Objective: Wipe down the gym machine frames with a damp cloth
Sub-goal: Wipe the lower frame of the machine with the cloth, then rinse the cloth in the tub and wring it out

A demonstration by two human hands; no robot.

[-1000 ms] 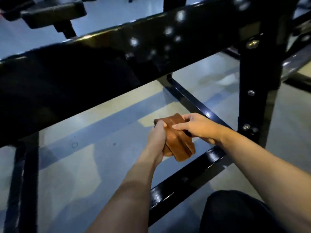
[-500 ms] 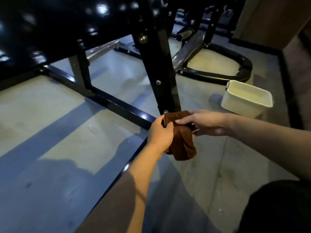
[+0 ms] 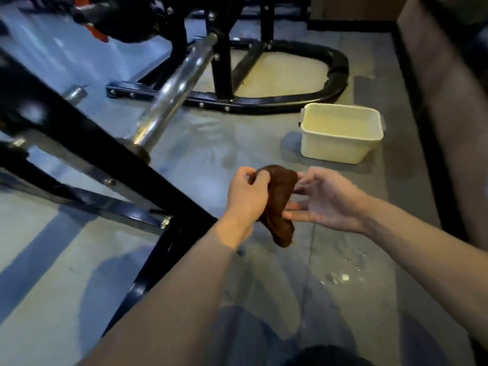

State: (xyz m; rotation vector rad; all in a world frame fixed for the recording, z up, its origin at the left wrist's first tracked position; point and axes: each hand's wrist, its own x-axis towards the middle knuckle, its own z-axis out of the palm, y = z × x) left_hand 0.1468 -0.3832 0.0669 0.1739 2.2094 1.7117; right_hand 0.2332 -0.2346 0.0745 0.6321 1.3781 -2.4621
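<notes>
A brown cloth (image 3: 280,202) hangs bunched above the floor at mid-frame. My left hand (image 3: 248,196) grips its upper part with curled fingers. My right hand (image 3: 322,202) is beside it on the right, fingers spread and fairly straight, fingertips touching the cloth's side. The black gym machine frame (image 3: 92,151) runs diagonally across the left, its bars meeting at a bolted joint just left of my left forearm. Neither hand touches the frame.
A cream plastic tub (image 3: 340,143) stands on the floor beyond my hands to the right. A chrome bar (image 3: 174,93) slants down behind the frame. Another machine's black curved base (image 3: 335,75) lies farther back. Water drops (image 3: 340,277) spot the floor at right; a wall (image 3: 443,101) runs along the right.
The view swung right and down, away from the frame toward the tub. My right hand let go of the cloth and opened; my left hand still holds it.
</notes>
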